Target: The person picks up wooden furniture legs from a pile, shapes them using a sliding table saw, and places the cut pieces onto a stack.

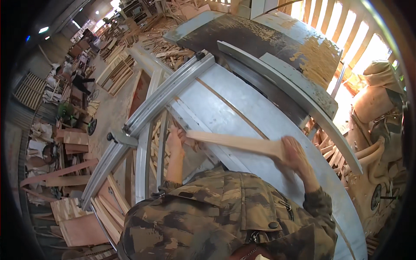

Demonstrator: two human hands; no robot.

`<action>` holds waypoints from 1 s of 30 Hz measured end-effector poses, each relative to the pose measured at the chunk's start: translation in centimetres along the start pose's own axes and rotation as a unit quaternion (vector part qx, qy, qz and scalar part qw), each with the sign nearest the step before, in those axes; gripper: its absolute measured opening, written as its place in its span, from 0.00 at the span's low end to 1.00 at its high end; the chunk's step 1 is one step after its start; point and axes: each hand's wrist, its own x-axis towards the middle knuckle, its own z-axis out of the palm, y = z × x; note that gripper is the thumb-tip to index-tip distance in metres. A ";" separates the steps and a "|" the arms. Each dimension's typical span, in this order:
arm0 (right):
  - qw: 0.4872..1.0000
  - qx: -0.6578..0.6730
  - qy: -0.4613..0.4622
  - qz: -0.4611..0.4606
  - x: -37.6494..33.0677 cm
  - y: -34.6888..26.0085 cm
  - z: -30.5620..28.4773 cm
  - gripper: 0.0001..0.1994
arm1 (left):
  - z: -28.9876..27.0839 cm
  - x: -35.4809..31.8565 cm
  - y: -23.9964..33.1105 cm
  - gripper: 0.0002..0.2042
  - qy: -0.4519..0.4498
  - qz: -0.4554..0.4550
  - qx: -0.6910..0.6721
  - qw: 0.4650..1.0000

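A pale, curved wooden piece [234,141] lies crosswise over the grey metal saw table [242,104], in front of my body. It is slim on the left and widens toward the right. My right hand [297,158] wraps round its broad right end. At the narrow left end, my left hand [175,139] has its fingers closed about the tip, partly hidden by the wood. A long slot [229,104] runs along the tabletop beyond the piece.
A long grey fence rail [290,99] stands along the table's far right side. An aluminium crosscut rail [167,95] crosses at the left. Wood strips [108,212] are stacked at lower left. Scrap wood [164,47] covers the floor behind. Another person [81,82] is far left.
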 end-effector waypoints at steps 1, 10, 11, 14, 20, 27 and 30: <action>1.000 -0.026 0.006 -0.004 -1.2 -0.3 -0.7 0.43 | -1.3 3.4 -1.9 0.20 0.057 0.074 0.067 0.993; 0.989 -0.095 -0.053 0.105 -10.5 -3.2 -1.8 0.45 | 3.1 8.2 -9.9 0.25 0.176 0.266 0.401 0.859; 0.985 -0.091 -0.073 0.124 -11.2 -3.0 -1.9 0.45 | 3.7 8.2 -9.5 0.23 0.168 0.250 0.393 0.869; 0.985 -0.117 -0.049 0.113 -10.6 -1.9 -1.3 0.47 | 3.6 10.5 -10.1 0.22 0.225 0.204 0.440 0.845; 0.991 -0.068 -0.043 0.108 -9.4 -2.9 0.1 0.43 | 3.8 14.1 -8.2 0.23 0.221 0.237 0.415 0.850; 0.977 -0.012 0.057 0.203 -14.8 -4.7 -2.5 0.38 | 3.9 17.8 -4.2 0.24 0.190 0.108 0.441 0.870; 0.966 -0.033 0.105 0.233 -15.9 -2.8 -4.9 0.38 | 4.4 17.2 -5.0 0.26 0.169 0.121 0.484 0.850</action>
